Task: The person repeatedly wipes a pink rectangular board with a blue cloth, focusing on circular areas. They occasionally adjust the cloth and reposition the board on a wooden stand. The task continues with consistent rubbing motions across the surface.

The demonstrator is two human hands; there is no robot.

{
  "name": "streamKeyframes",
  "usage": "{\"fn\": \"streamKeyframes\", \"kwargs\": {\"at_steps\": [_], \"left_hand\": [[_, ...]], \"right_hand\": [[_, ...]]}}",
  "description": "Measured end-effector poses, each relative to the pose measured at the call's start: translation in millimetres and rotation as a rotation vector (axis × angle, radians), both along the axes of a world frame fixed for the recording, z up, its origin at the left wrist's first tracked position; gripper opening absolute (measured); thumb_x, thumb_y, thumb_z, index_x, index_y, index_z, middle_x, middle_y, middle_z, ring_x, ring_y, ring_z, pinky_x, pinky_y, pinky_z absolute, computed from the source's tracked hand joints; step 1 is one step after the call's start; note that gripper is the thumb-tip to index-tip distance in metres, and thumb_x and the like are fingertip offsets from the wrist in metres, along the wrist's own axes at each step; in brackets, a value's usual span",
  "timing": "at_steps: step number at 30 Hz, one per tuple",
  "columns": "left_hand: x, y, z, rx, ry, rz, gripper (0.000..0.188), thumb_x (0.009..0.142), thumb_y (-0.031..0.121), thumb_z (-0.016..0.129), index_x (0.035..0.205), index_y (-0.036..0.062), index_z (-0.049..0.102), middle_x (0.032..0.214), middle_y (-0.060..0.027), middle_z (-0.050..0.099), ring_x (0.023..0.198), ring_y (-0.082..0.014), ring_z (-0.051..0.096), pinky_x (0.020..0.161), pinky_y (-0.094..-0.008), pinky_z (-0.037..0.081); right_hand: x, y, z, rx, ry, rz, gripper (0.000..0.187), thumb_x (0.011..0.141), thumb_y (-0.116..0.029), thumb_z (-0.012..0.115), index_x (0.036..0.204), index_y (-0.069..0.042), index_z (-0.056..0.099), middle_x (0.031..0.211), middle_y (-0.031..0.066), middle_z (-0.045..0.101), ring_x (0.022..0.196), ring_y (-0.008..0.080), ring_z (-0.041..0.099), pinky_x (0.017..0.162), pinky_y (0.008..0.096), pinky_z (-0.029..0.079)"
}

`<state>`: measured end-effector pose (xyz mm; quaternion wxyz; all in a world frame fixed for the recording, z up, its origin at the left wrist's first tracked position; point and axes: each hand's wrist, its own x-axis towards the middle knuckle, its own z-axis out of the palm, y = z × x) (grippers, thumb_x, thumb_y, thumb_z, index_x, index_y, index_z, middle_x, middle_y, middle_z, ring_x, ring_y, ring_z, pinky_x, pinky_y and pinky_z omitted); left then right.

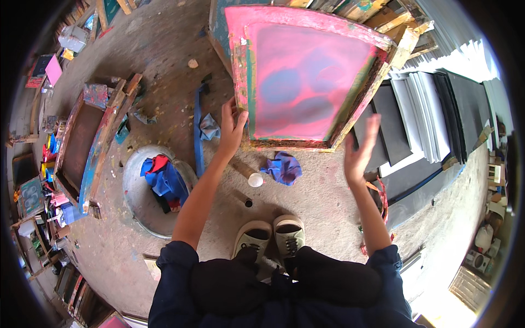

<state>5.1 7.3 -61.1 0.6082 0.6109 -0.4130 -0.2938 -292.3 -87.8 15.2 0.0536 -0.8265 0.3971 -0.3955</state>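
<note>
A wooden screen-printing frame [311, 21] tilts up in front of me, its rails smeared with pink and green paint. Its mesh [339, 65] is pink with bluish-grey oval patches. My left hand [233, 130] grips the frame's lower left side, thumb on the edge and some fingers partly hidden. Off the lower right corner, my right hand [361, 152] is open with fingers spread, holding nothing. On the floor below the frame lie a crumpled blue-purple rag [284, 168] and a cardboard tube [247, 171] with a white end. A grey-blue rag [209, 127] is beside my left hand.
A round tub [131, 186] holding blue and red cloths stands left, near another paint-stained frame [104, 143]. A blue strip [199, 131] lies between. Stacked black and white sheets [426, 117] are at right, beside red straps [383, 199]. My shoes [289, 232] are below.
</note>
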Motion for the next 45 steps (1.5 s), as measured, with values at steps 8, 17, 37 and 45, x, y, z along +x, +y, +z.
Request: {"fn": "streamKeyframes", "kwargs": {"at_steps": [8, 17, 37, 45], "left_hand": [[-17, -4, 29, 0.000, -0.109, -0.023, 0.039, 0.096, 0.022, 0.046, 0.126, -0.0011, 0.037, 0.101, -0.0106, 0.049, 0.084, -0.0170, 0.048, 0.080, -0.0305, 0.040], [-48, 12, 169, -0.248, -0.143, 0.034, 0.035, 0.096, 0.022, 0.045, 0.121, -0.0027, 0.042, 0.097, -0.0081, 0.053, 0.085, -0.0150, 0.048, 0.080, -0.0287, 0.040], [-166, 109, 339, -0.523, -0.107, 0.072, 0.030, 0.092, 0.022, 0.055, 0.110, -0.0002, 0.044, 0.095, -0.0085, 0.055, 0.083, -0.0134, 0.052, 0.073, -0.0301, 0.044], [-229, 95, 323, -0.443, -0.325, -0.152, 0.031, 0.098, 0.020, 0.037, 0.117, -0.0029, 0.046, 0.103, -0.0222, 0.059, 0.093, -0.0349, 0.060, 0.078, -0.0401, 0.047]], "right_hand": [[6, -42, -37, 0.289, -0.200, -0.093, 0.088, 0.079, 0.008, 0.056, 0.146, -0.008, 0.000, 0.139, 0.0245, 0.032, 0.101, 0.0250, 0.051, 0.087, 0.0327, 0.041], [-42, 2, 113, 0.357, -0.378, -0.039, 0.080, 0.082, 0.000, 0.058, 0.145, -0.010, 0.010, 0.120, 0.0204, 0.048, 0.099, 0.0277, 0.052, 0.087, 0.0354, 0.042], [-15, 130, 278, 0.120, -0.574, 0.342, 0.052, 0.095, -0.020, 0.046, 0.140, -0.003, 0.027, 0.142, 0.0188, 0.033, 0.133, 0.0277, 0.031, 0.108, 0.0359, 0.023], [3, 117, 241, 0.315, -0.892, 0.159, 0.068, 0.095, -0.035, 0.046, 0.140, 0.007, 0.016, 0.141, 0.0251, 0.029, 0.134, 0.0264, 0.024, 0.109, 0.0322, 0.018]]}}
